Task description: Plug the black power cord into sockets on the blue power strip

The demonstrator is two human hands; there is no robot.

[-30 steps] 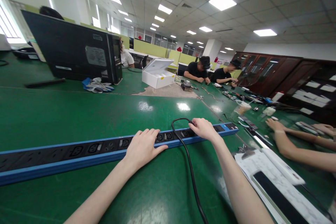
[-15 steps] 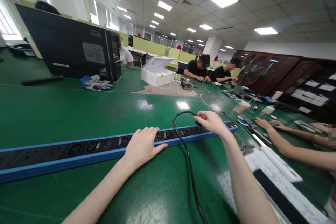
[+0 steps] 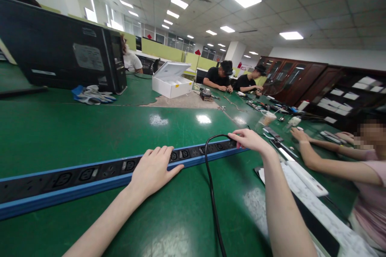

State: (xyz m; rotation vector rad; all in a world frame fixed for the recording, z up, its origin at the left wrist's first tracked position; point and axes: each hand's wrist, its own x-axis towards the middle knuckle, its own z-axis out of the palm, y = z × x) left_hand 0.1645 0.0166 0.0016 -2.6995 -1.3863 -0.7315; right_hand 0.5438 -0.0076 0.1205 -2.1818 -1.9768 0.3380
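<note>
A long blue power strip [image 3: 104, 172] with a black face and several sockets lies across the green table. My left hand [image 3: 153, 166] grips its middle, fingers over the top and thumb spread along the near side. At the strip's right end, my right hand [image 3: 249, 140] pinches the plug of a black power cord [image 3: 211, 184]. Fingers mostly cover the plug, which is down at the strip's face; whether it sits in a socket I cannot tell. From there the cord arches left over the strip and runs down toward me.
A black computer case [image 3: 72, 48], gloves [image 3: 92, 95] and an open white box [image 3: 172, 84] stand beyond the strip. To the right are a marbled board [image 3: 313, 192], a white bar-shaped device [image 3: 307, 177] and a co-worker's arms [image 3: 325, 164]. Two people sit farther back.
My right hand has carried the plug rightward along the strip to its end, and lower. The left hand keeps its hold. My view has turned slightly to the right.
</note>
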